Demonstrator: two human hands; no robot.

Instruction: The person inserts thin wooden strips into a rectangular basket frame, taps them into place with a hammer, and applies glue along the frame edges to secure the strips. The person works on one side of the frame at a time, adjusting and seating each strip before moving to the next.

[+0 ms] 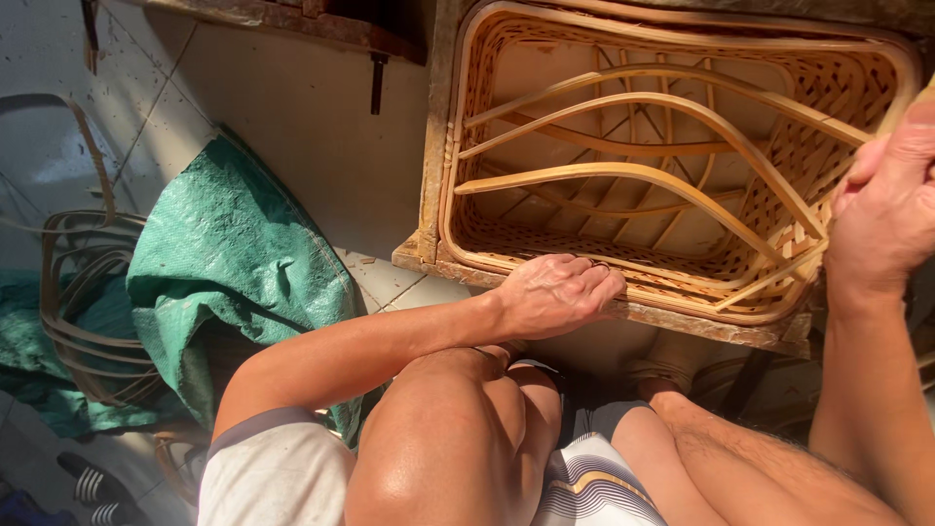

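Now the left hand (555, 294) reaches across the knees, palm down, fingers curled together over the near rim of the wicker basket (672, 156), which sits in a wooden frame (429, 195). Raised at the basket's right edge, the right hand (881, 214) pinches a cane strip (901, 107).

The right hand (886, 205) runs off the frame's right edge, its fingertips unseen. The woven rectangular cane basket (672, 156) is cropped at top. The left hand's (555, 292) fingertips hide behind the basket's rim.
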